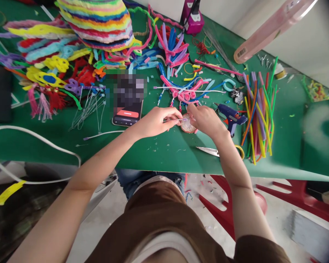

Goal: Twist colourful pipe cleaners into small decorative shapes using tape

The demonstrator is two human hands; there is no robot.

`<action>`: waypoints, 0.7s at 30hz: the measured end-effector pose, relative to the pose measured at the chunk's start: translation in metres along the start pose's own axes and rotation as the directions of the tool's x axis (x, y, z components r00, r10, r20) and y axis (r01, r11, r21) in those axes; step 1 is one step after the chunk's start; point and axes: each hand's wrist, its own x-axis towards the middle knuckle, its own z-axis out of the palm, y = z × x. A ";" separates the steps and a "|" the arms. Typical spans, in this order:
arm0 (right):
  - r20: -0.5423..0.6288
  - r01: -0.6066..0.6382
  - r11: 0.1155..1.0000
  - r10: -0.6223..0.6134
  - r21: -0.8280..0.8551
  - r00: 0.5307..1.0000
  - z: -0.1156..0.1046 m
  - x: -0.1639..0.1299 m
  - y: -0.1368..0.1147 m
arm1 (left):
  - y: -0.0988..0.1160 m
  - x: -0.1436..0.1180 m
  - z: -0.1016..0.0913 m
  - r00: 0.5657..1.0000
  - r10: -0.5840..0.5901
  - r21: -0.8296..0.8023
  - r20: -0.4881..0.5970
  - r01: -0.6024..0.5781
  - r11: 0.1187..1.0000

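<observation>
Two hands are meeting over the green table [159, 153]: the left hand [156, 122] and right hand [205, 118] are both pinching a thin beaded strand [178, 119], pale and lilac-tipped, just above a small round tin [188, 127] whose contents are lying hidden.

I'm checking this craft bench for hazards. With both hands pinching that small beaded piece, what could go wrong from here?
1. The scissors lie right under the right hand's forearm, near the table edge; a shift of the arm might knock them off or catch a blade.
2. The glue gun lies close beside the right hand; if hot, it might burn.
3. The left hand works beside the phone; an elbow nudge might slide it.
</observation>
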 end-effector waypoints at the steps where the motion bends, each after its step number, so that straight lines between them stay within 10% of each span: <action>1: -0.005 0.004 1.000 -0.004 -0.001 1.000 0.000 0.001 0.000 | 0.000 0.000 0.000 1.000 0.002 0.004 0.000 -0.002 1.000; 7: -0.206 0.118 0.942 -0.053 0.315 0.977 0.008 -0.006 0.007 | 0.000 0.002 0.000 0.999 0.032 0.068 -0.020 -0.030 0.997; 11: -0.598 0.412 0.520 0.260 0.748 0.758 0.036 -0.014 -0.008 | 0.004 0.000 0.002 0.997 0.060 0.073 -0.056 -0.055 0.996; 14: -0.576 0.529 0.249 0.489 0.812 0.655 0.057 -0.010 -0.029 | 0.008 -0.003 0.005 0.994 0.075 0.048 -0.075 -0.072 0.996; 21: -0.424 0.458 0.067 0.515 0.886 0.745 0.071 0.000 -0.050 | 0.012 -0.005 0.014 0.988 0.090 0.010 -0.122 -0.089 0.996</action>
